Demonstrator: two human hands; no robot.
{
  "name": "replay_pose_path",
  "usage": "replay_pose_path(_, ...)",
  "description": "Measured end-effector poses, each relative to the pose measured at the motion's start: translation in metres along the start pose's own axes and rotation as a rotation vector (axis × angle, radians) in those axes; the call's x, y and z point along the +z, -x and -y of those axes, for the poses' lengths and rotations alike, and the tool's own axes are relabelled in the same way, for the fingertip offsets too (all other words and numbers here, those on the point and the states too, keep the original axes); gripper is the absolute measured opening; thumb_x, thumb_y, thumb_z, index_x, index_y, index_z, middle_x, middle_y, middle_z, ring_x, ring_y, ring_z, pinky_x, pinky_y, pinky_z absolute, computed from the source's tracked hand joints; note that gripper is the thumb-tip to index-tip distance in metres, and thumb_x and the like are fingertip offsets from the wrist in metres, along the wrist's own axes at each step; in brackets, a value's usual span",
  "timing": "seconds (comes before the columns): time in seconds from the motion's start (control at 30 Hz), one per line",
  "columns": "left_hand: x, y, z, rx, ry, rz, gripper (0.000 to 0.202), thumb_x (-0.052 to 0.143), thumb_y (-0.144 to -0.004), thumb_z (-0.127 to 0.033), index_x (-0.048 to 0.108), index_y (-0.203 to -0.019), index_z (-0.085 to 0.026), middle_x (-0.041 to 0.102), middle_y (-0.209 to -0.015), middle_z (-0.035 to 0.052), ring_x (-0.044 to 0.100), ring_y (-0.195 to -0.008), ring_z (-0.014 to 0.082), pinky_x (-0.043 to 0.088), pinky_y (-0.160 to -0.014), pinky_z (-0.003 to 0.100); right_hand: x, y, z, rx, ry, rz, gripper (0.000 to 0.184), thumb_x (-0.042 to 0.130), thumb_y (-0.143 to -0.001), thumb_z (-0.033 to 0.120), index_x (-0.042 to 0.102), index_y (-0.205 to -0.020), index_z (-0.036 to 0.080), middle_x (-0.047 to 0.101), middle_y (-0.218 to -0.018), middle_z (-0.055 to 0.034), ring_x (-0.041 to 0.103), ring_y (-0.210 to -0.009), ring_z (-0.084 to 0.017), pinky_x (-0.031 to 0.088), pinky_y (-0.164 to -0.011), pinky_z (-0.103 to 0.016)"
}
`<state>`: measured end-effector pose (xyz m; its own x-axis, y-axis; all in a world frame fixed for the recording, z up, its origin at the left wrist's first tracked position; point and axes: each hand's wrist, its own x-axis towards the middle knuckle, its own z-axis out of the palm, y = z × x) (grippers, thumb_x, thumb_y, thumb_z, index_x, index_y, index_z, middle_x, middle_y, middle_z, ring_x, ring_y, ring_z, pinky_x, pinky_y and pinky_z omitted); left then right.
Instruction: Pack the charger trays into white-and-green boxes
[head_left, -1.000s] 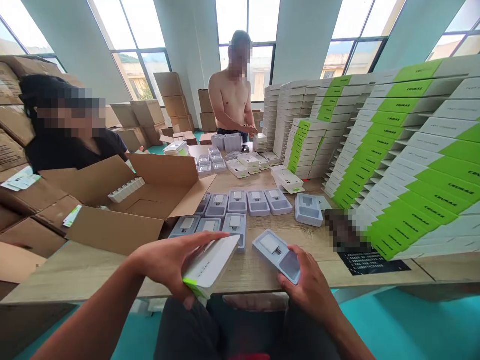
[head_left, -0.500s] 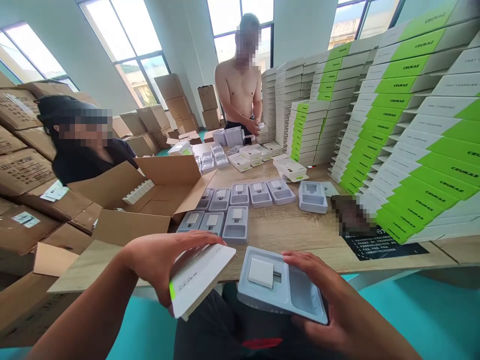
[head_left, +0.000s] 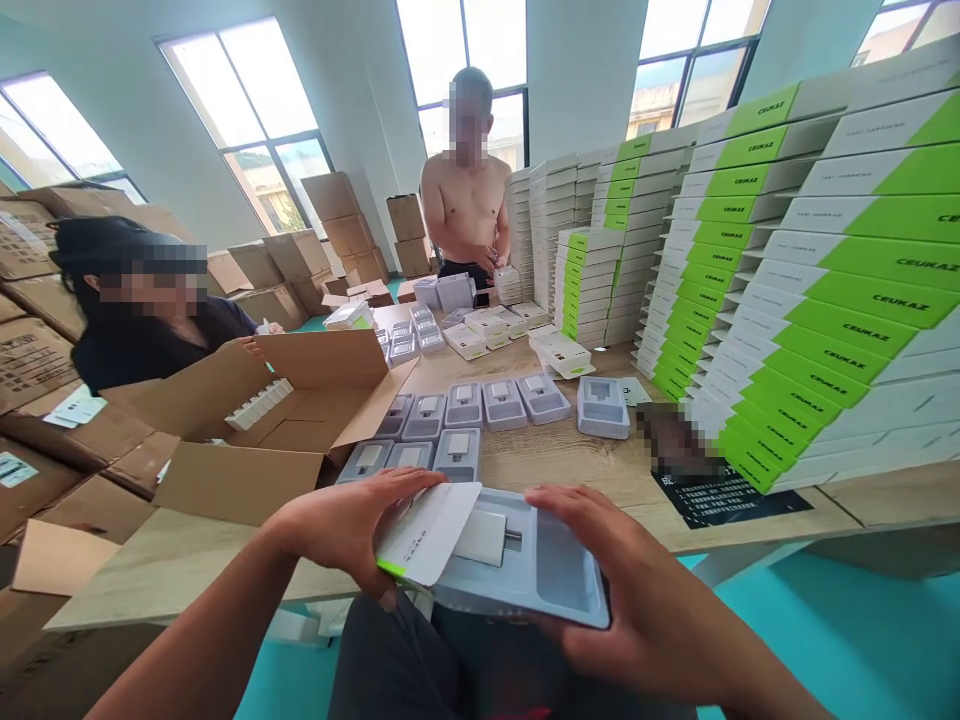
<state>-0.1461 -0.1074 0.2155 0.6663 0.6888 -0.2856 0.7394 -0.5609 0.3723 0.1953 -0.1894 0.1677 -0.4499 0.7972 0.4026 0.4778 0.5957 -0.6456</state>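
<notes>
My left hand (head_left: 341,530) grips a white box sleeve with a green end (head_left: 427,532), its open mouth facing right. My right hand (head_left: 637,600) holds a grey plastic tray (head_left: 544,570) with a white charger (head_left: 484,538) seated in it. The tray's left end sits at the sleeve's mouth, partly covered by it. Both hands are in front of the near edge of the wooden table (head_left: 570,465).
Several grey trays with chargers (head_left: 465,410) lie in rows on the table. An open cardboard box (head_left: 300,400) stands at left. Tall stacks of white and green boxes (head_left: 810,290) fill the right. One person sits at left, another stands at the far end.
My right hand lifted the tray off the table and brought it left to the sleeve's mouth. The sleeve turned slightly to meet the tray.
</notes>
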Motion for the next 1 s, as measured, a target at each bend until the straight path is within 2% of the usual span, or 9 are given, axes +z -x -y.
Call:
replay_pose_path(0.17,0.010,-0.008,-0.018,0.012,-0.001,-0.060,0.120,0.093,-0.052,-0.057,0.044,-0.155,-0.022,0.052,-0.156,0.0178,0.041,-0.147,0.0464,0.036,-0.120,0.056,0.027,-0.026,0.010,-0.018,-0.017,-0.006,0.086,0.087,-0.070,0.032,0.049,-0.147,0.027,0.064,-0.137,-0.0121,0.060,-0.127,-0.034,0.054,-0.106,-0.050)
replay_pose_path(0.27,0.018,-0.011,-0.019,0.058,0.224,-0.110,0.127,0.092,-0.051,-0.062,0.040,-0.157,-0.020,0.045,-0.161,0.0197,0.038,-0.148,0.0463,0.031,-0.122,0.058,0.043,-0.032,0.009,-0.086,-0.058,-0.178,0.120,0.094,-0.061,0.058,0.031,-0.159,0.027,0.041,-0.160,-0.0185,0.040,-0.147,-0.043,0.043,-0.115,-0.061)
replay_pose_path(0.33,0.026,-0.015,-0.017,0.162,0.509,-0.110,0.123,0.091,-0.050,-0.068,0.045,-0.153,-0.019,0.052,-0.155,0.0182,0.050,-0.140,0.0437,0.039,-0.118,0.055,0.049,-0.032,0.004,-0.098,-0.135,-0.232,0.134,0.093,-0.059,0.065,0.018,-0.164,0.030,0.027,-0.168,-0.0181,0.027,-0.155,-0.044,0.038,-0.120,-0.062)
replay_pose_path(0.5,0.061,-0.034,-0.022,0.358,1.053,-0.046,0.102,0.092,-0.035,-0.075,0.070,-0.116,-0.017,0.076,-0.102,0.0092,0.072,-0.093,0.0335,0.060,-0.086,0.043,0.062,-0.026,-0.007,0.086,-0.400,-0.074,0.089,0.082,-0.086,0.042,0.031,-0.158,0.036,0.059,-0.149,-0.0111,0.060,-0.134,-0.030,0.052,-0.110,-0.048)
replay_pose_path(0.63,0.101,-0.047,-0.030,0.266,1.227,-0.395,0.069,0.078,-0.071,-0.074,0.065,-0.112,-0.019,0.075,-0.098,0.0104,0.074,-0.093,0.0296,0.060,-0.078,0.039,0.079,-0.018,-0.023,0.245,-0.620,-0.313,0.085,0.078,-0.089,0.040,0.028,-0.157,0.031,0.072,-0.126,-0.0106,0.074,-0.107,-0.026,0.062,-0.091,-0.041)
replay_pose_path(0.7,0.124,-0.048,-0.029,0.228,1.187,-0.584,0.051,0.074,-0.087,-0.059,0.055,-0.123,-0.028,0.074,-0.112,0.0090,0.074,-0.102,0.0269,0.061,-0.084,0.038,0.089,-0.012,-0.037,0.273,-0.618,-0.381,0.086,0.078,-0.089,0.036,0.024,-0.156,0.030,0.075,-0.118,-0.0098,0.077,-0.100,-0.025,0.064,-0.086,-0.040)
replay_pose_path(0.8,0.156,-0.045,-0.020,0.186,0.979,-0.795,0.056,0.066,-0.097,-0.049,0.037,-0.144,-0.040,0.068,-0.132,0.0094,0.072,-0.115,0.0264,0.062,-0.094,0.043,0.107,-0.004,-0.062,0.141,-0.463,-0.482,0.078,0.083,-0.085,0.031,0.035,-0.147,0.033,0.076,-0.117,-0.0083,0.078,-0.097,-0.024,0.065,-0.082,-0.038)
replay_pose_path(0.9,0.173,-0.038,-0.007,0.178,0.718,-0.849,0.055,0.058,-0.102,-0.042,0.037,-0.153,-0.039,0.062,-0.143,0.0108,0.067,-0.125,0.0285,0.059,-0.103,0.048,0.119,-0.004,-0.077,-0.102,-0.241,-0.560,0.059,0.083,-0.086,0.030,0.050,-0.134,0.034,0.074,-0.121,-0.0075,0.076,-0.105,-0.024,0.065,-0.086,-0.037)
replay_pose_path(1.0,0.165,-0.030,0.001,0.187,0.511,-0.817,0.045,0.055,-0.103,-0.031,0.051,-0.148,-0.036,0.062,-0.145,0.0096,0.062,-0.131,0.0289,0.055,-0.108,0.044,0.114,-0.013,-0.077,-0.237,-0.113,-0.472,0.044,0.078,-0.091,0.033,0.058,-0.130,0.032,0.075,-0.119,-0.0075,0.077,-0.105,-0.024,0.066,-0.085,-0.035)
